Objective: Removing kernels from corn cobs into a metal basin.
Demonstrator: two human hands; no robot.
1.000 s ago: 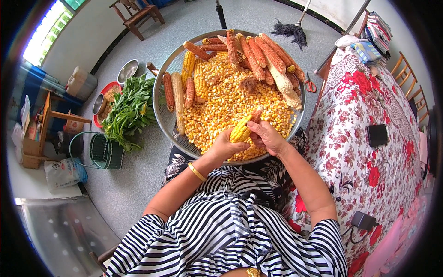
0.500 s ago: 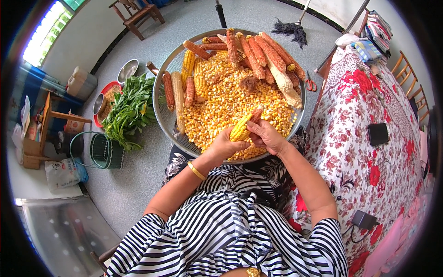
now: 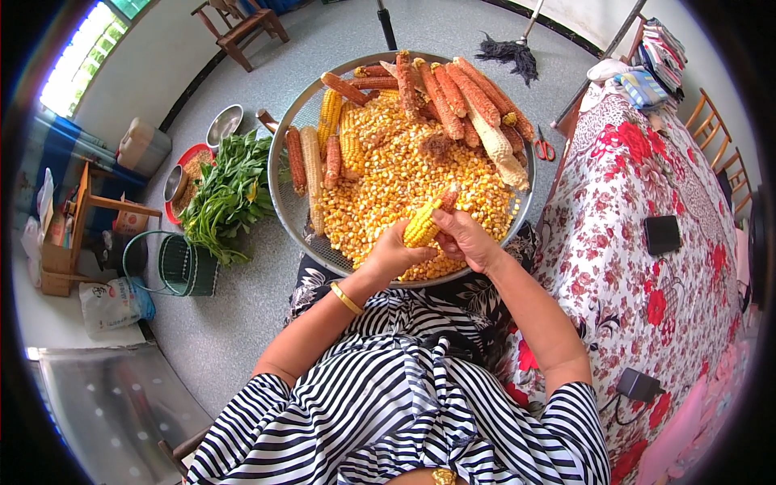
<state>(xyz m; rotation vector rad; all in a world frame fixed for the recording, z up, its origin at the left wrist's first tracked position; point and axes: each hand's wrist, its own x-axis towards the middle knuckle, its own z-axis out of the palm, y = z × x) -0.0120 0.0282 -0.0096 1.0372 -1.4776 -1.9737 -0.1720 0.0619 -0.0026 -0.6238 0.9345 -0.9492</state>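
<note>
I'm holding an ear of corn over a sieve of kernels
My left hand is gripping its lower end, my right hand clasping nearer the top

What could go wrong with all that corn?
Some loose kernels might spill over the near rim, as the left hand and right hand hold the yellow cob close to it.
The round mesh tray seems to sit over the person's knees, so shifting legs could tip it.
The reddish cobs heaped by its far edge might roll off.
</note>
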